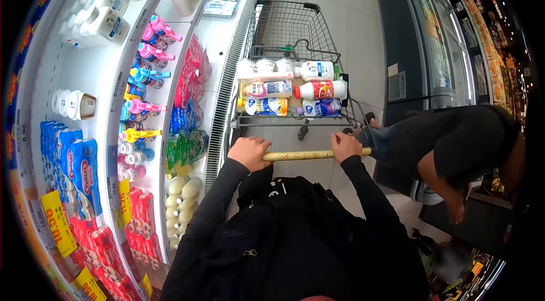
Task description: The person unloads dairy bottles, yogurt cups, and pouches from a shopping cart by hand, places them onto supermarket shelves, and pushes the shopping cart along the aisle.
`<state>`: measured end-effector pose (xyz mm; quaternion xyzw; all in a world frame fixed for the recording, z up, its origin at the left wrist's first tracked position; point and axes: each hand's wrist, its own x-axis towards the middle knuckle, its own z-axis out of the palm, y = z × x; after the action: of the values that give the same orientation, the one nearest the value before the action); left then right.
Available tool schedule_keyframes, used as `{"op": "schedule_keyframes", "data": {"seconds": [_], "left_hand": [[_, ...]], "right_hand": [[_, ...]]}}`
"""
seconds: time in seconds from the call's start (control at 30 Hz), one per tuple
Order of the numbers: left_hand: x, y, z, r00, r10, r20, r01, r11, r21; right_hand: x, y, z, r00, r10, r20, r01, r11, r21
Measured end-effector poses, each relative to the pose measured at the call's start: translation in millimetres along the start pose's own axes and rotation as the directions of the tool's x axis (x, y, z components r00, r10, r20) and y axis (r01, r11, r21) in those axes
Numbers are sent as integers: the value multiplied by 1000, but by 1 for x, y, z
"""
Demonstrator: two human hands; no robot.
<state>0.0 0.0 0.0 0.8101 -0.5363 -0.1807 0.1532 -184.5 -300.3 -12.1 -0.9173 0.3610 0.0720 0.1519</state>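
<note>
One person and stocked shelves flank the cart.

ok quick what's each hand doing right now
Left hand: closed on the cart handle, at its left end.
Right hand: closed on the same handle, nearer its right end.

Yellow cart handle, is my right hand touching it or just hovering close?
Touching. The head view shows the right hand closed over the yellow cart handle, with the bar showing on both sides of it.

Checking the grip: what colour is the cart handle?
The cart handle is pale yellow; head view shows it.
</note>
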Motion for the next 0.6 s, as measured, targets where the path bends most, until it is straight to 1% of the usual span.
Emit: {"op": "schedule_keyframes", "data": {"seconds": [0.07,0.1,0.17,0.2,0.33,0.4,0.43,0.5,0.53,0.6], "left_hand": [[-4,8,-4,1000,-19,8,19,1000,2],[31,-9,-2,1000,9,-27,-10,1000,-27],[33,-15,-8,999,3,-47,-5,999,-46],[31,-16,-9,999,0,-36,-2,998,-56],[45,-22,-16,1000,16,-17,-17,998,-63],[51,-24,-18,999,-29,19,31,996,-85],[56,-26,-20,999,-29,19,31,996,-87],[62,-30,-24,999,-30,-21,28,996,-88],[65,-32,-24,999,-33,-24,30,995,-91],[72,-36,-26,999,-48,-7,47,993,-111]], "right_hand": [[-8,0,-5,1000,-14,-6,13,997,-73],[26,1,-13,999,-4,-34,0,993,-117],[32,-2,-6,995,-30,-98,26,999,-44],[32,-3,-5,998,-20,-61,17,999,-46],[48,-1,-6,999,0,-48,-4,996,-90],[57,0,-6,1000,11,-21,-13,998,-64],[62,-1,-7,1000,11,-20,-13,998,-66],[72,-7,-14,998,69,-7,-69,998,9],[75,-6,-13,998,66,-7,-66,998,5],[83,-6,-12,992,93,-83,-88,994,63]]}}
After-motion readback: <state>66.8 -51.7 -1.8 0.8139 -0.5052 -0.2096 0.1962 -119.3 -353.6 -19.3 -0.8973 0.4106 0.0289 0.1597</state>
